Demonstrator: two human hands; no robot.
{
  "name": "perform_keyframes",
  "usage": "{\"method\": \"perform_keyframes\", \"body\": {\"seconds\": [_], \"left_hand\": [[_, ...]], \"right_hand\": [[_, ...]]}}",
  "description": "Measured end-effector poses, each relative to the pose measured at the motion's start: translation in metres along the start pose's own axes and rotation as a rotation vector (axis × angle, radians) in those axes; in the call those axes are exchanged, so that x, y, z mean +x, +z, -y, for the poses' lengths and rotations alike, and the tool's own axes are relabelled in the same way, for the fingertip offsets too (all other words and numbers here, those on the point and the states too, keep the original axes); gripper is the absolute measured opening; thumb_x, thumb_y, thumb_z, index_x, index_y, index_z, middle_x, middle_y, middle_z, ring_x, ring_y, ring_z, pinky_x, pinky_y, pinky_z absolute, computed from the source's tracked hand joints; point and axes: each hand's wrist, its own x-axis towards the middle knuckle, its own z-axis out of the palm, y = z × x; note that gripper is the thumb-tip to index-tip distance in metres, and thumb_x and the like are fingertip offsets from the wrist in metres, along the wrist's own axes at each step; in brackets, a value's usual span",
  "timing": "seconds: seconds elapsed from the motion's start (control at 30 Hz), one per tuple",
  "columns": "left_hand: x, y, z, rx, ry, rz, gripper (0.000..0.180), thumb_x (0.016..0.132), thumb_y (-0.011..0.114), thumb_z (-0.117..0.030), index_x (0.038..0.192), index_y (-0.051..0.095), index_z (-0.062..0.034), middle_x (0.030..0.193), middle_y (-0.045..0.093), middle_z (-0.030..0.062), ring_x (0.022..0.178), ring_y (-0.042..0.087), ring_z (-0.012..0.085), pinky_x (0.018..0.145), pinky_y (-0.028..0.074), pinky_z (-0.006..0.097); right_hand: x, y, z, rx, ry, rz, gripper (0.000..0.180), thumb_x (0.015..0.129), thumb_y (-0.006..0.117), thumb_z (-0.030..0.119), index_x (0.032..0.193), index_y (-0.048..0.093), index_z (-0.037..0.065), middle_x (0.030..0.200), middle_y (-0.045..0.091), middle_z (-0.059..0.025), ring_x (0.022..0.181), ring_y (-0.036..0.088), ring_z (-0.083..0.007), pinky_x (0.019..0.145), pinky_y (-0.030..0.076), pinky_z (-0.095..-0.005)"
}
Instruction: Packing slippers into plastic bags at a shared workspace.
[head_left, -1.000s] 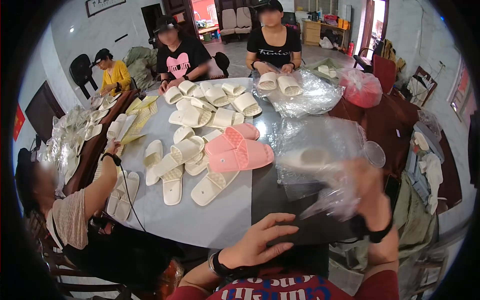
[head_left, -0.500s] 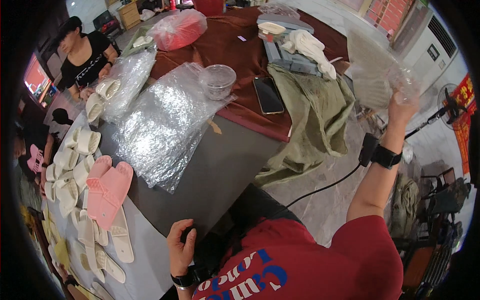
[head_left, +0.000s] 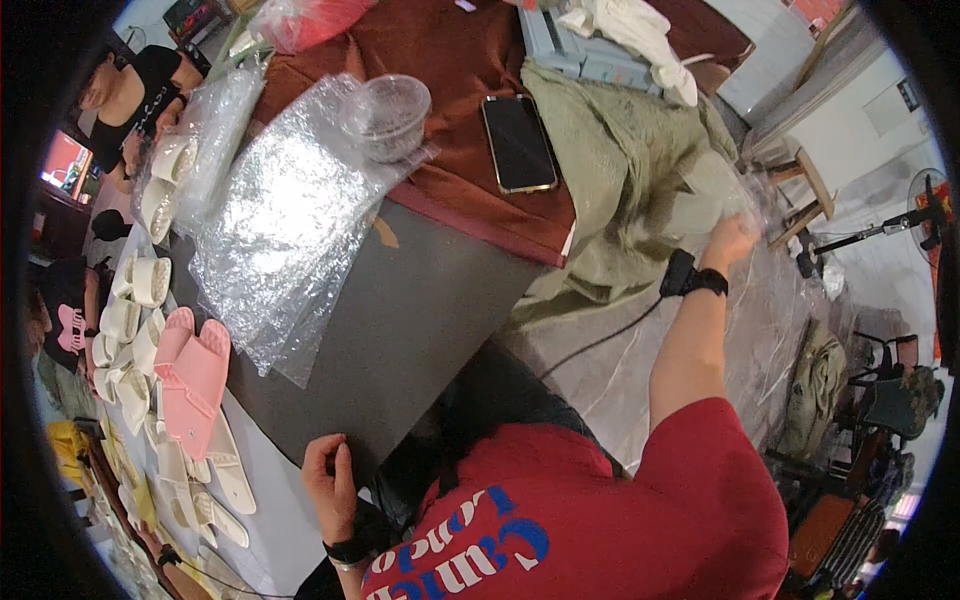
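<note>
Right hand (head_left: 733,238) closed on clear plastic bag (head_left: 770,290), arm stretched out to the person's right, off the table
Left hand (head_left: 328,484) rests loosely curled and empty on grey table (head_left: 400,320) edge; pink slippers (head_left: 192,375) near, stack of clear bags (head_left: 280,220) beyond

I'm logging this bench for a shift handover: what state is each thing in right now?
Right hand: stretched out to the side, gripping a clear plastic bag.
Left hand: resting on the grey table edge, holding nothing.
Phone: face up, screen dark.
Clear plastic cup: upright.
Pink slippers: paired, unbagged.
Plastic sheets: lying flat, crinkled.
</note>
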Motion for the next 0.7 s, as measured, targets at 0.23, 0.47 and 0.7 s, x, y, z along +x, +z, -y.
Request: {"method": "perform_keyframes", "body": {"seconds": [0.23, 0.47, 0.7], "left_hand": [[0.007, 0.007, 0.003, 0.083, 0.03, -0.043, 0.01, 0.09, 0.058, -0.006, 0.096, 0.061, 0.0017, 0.089, 0.06, 0.0078, 0.08, 0.056, 0.0154, 0.072, 0.045, 0.026], [0.008, 0.006, 0.002, 0.085, 0.025, -0.037, 0.01, 0.089, 0.059, -0.005, 0.096, 0.061, 0.0022, 0.087, 0.059, 0.0077, 0.078, 0.055, 0.0149, 0.07, 0.045, 0.026], [0.007, 0.011, -0.002, 0.093, 0.031, -0.053, 0.01, 0.091, 0.057, -0.005, 0.097, 0.06, 0.0019, 0.087, 0.059, 0.0049, 0.08, 0.055, 0.0117, 0.073, 0.045, 0.024]], "right_hand": [[-0.03, 0.029, -0.077, -0.872, -0.15, 0.857, 0.037, 0.081, 0.061, 0.026, 0.101, 0.065, -0.006, 0.108, 0.062, -0.0281, 0.104, 0.059, -0.0418, 0.089, 0.047, -0.0435], [-0.012, 0.011, -0.021, -1.011, -0.331, 0.969, 0.043, 0.083, 0.052, 0.02, 0.121, 0.056, 0.0, 0.114, 0.061, -0.0258, 0.109, 0.057, -0.0409, 0.092, 0.047, -0.0437], [-0.034, 0.018, 0.014, -0.367, -0.102, 0.381, 0.045, 0.084, 0.057, 0.028, 0.118, 0.051, -0.001, 0.109, 0.061, -0.0297, 0.106, 0.057, -0.043, 0.09, 0.045, -0.0472]]}}
